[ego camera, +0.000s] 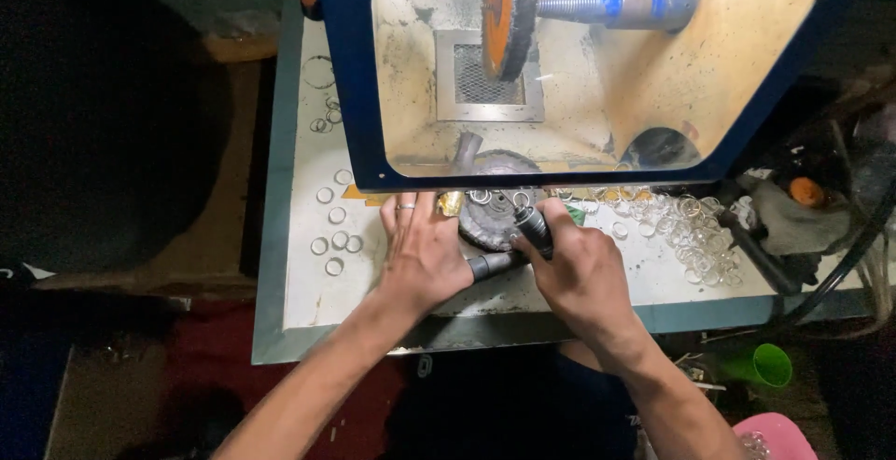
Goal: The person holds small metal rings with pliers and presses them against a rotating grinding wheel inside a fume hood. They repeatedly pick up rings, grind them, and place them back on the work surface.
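My left hand (420,250) lies flat on the white bench (299,283), fingers spread beside a round grey dish (490,222) holding a few metal rings. A band sits on one finger. My right hand (579,269) is closed around a black cylindrical hand tool (534,231) whose tip points into the dish. A second dark handle (490,264) pokes out between my hands. Many clear metal rings (691,231) lie heaped to the right of my right hand.
A blue hood (355,77) covers an orange buffing wheel (506,17) on a threaded shaft, above a mesh vent. Loose rings (334,241) dot the bench's left side. Dark rags and cables lie at right; a green cup (771,364) and pink bowl (775,437) sit below.
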